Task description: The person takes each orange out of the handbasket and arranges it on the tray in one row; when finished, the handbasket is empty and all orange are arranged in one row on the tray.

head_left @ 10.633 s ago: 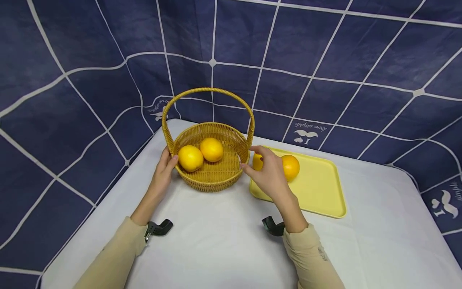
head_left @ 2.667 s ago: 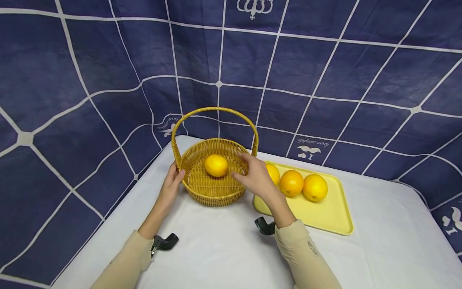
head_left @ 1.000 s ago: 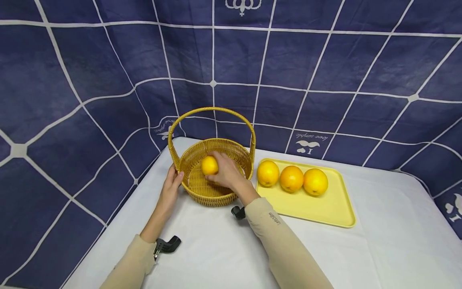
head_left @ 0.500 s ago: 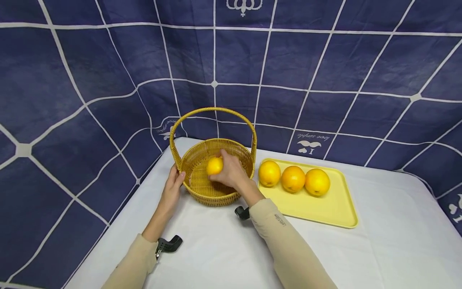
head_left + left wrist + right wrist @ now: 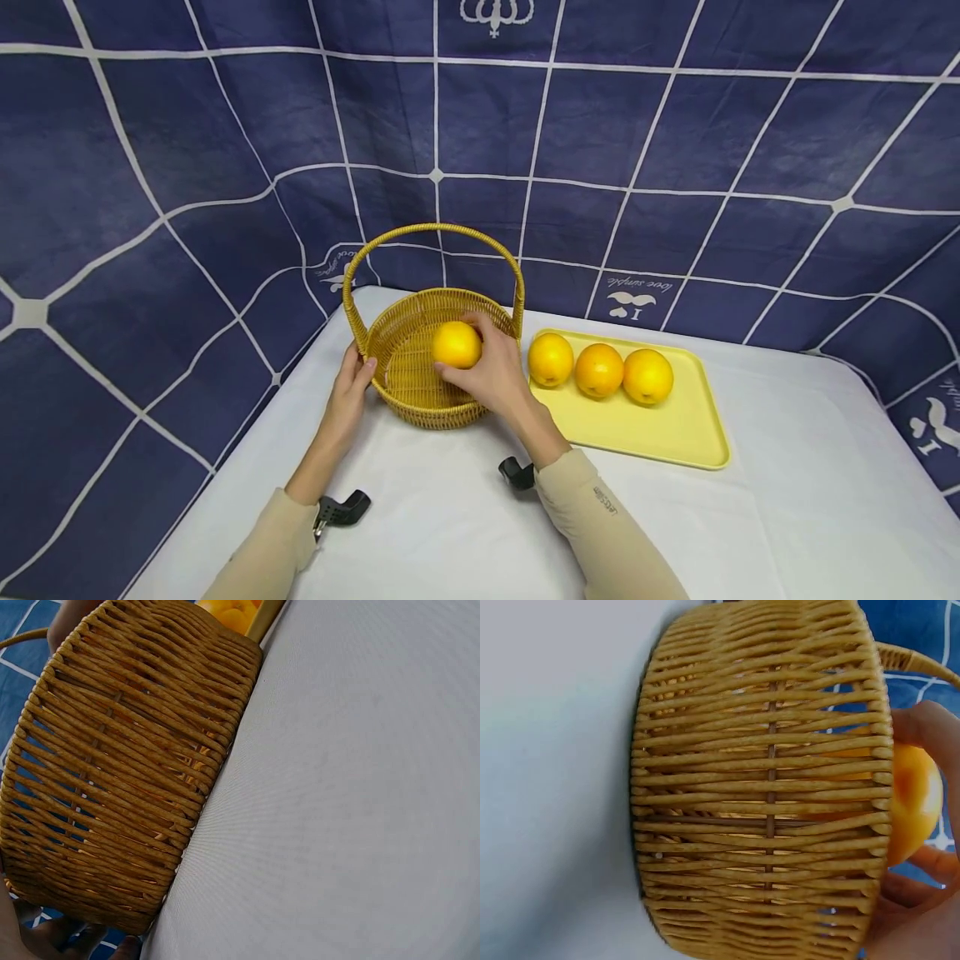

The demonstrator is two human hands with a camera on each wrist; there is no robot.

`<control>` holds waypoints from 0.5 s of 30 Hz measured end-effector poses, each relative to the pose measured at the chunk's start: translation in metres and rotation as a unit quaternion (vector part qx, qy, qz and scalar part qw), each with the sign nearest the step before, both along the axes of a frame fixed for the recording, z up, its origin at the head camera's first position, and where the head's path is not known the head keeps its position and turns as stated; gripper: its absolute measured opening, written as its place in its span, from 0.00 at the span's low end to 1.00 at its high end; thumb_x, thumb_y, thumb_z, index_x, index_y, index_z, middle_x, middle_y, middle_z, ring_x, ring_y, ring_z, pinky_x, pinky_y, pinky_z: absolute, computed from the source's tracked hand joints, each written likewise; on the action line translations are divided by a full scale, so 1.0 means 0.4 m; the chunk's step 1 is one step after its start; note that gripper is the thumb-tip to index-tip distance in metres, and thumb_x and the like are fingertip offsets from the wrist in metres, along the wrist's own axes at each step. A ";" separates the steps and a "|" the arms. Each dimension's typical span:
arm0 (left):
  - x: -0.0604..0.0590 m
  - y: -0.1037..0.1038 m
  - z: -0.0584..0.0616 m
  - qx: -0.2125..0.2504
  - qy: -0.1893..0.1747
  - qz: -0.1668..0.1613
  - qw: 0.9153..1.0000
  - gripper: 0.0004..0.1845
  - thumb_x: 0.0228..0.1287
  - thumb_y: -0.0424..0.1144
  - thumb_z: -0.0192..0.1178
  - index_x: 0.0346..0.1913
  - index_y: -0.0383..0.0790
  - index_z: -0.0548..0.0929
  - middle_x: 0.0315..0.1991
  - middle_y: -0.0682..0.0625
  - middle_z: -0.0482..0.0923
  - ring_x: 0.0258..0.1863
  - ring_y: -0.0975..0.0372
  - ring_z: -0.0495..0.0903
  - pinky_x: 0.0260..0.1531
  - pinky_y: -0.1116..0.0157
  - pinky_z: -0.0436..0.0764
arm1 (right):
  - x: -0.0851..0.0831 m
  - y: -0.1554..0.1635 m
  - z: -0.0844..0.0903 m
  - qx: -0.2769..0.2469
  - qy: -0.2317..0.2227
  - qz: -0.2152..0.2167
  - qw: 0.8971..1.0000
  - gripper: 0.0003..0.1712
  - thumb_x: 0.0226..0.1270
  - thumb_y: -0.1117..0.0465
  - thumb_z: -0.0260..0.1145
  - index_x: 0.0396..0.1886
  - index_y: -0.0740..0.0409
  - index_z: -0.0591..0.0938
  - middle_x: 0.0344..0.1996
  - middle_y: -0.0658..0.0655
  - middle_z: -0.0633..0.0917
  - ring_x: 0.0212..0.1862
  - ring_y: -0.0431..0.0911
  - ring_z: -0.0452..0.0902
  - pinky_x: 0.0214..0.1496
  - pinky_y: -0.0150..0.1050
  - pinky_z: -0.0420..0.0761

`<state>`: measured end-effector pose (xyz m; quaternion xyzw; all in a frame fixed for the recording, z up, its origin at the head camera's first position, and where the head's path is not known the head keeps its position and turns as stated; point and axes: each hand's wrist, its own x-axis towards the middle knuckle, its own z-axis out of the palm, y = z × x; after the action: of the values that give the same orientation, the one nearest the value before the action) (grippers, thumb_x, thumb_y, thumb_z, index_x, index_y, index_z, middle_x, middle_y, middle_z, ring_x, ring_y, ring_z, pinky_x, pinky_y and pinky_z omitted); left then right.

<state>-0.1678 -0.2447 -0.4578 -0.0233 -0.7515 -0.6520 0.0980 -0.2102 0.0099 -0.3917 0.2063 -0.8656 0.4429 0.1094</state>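
My right hand (image 5: 498,371) grips an orange (image 5: 455,345) between thumb and fingers, over the inside of the round wicker basket (image 5: 411,367). In the right wrist view this orange (image 5: 915,802) shows above the rim, partly hidden behind the weave. My left hand (image 5: 347,396) holds the basket's left side, thumb at the rim by the handle's foot and the other fingers around the outside. In the left wrist view those fingers (image 5: 71,937) are partly hidden by the basket wall. Three more oranges, left (image 5: 551,360), middle (image 5: 599,370) and right (image 5: 648,377), sit in a row on the yellow tray (image 5: 637,429).
The basket's tall arched handle (image 5: 435,227) rises over its opening. Right beside the basket lies the tray, on a white-covered table (image 5: 442,517). A blue cloth (image 5: 675,125) with white lines hangs behind and to the left.
Two oranges were in the basket at first; its floor is now bare. Three oranges stand on the tray. Just now my right hand raises the last orange from the basket, toward the right.
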 end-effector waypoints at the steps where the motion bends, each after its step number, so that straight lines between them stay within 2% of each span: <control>1: -0.001 0.001 -0.001 -0.002 0.001 0.001 1.000 0.33 0.88 0.45 0.42 0.86 0.42 0.47 0.83 0.40 0.55 0.83 0.52 0.55 0.80 0.65 0.56 | 0.006 0.006 -0.001 -0.008 0.005 -0.003 1.000 0.42 0.53 0.46 0.83 0.66 0.49 0.76 0.54 0.51 0.87 0.50 0.47 0.84 0.53 0.44 0.86; 5: -0.003 0.003 -0.001 -0.006 0.006 0.003 1.000 0.33 0.88 0.45 0.42 0.86 0.42 0.48 0.82 0.39 0.57 0.82 0.51 0.56 0.74 0.75 0.59 | 0.029 0.030 0.002 -0.035 0.018 -0.010 0.999 0.43 0.53 0.45 0.83 0.68 0.47 0.76 0.56 0.50 0.86 0.51 0.46 0.84 0.53 0.45 0.86; 9: -0.005 0.002 0.002 -0.007 0.009 0.000 1.000 0.33 0.88 0.45 0.42 0.86 0.43 0.48 0.83 0.38 0.56 0.82 0.51 0.56 0.71 0.80 0.59 | 0.051 0.060 0.014 -0.049 0.022 -0.015 0.998 0.42 0.53 0.46 0.83 0.67 0.43 0.76 0.57 0.48 0.86 0.51 0.46 0.83 0.54 0.46 0.85; 12: -0.002 0.001 0.002 -0.005 0.006 -0.001 1.000 0.33 0.88 0.46 0.42 0.86 0.43 0.47 0.83 0.39 0.56 0.82 0.51 0.55 0.71 0.80 0.59 | 0.061 0.087 0.024 -0.054 0.027 -0.021 0.998 0.41 0.53 0.47 0.84 0.66 0.42 0.76 0.56 0.47 0.86 0.51 0.46 0.82 0.52 0.45 0.86; 15: -0.001 0.000 -0.001 -0.003 0.002 -0.003 1.000 0.34 0.88 0.47 0.42 0.87 0.44 0.46 0.84 0.40 0.54 0.83 0.52 0.54 0.78 0.72 0.57 | 0.069 0.122 0.031 -0.055 0.032 -0.033 0.997 0.41 0.52 0.47 0.84 0.66 0.42 0.77 0.55 0.47 0.86 0.50 0.45 0.83 0.48 0.46 0.88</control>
<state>-0.1682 -0.2446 -0.4582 -0.0274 -0.7530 -0.6502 0.0974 -0.1826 0.0586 -0.3793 0.1859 -0.8424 0.4789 0.1628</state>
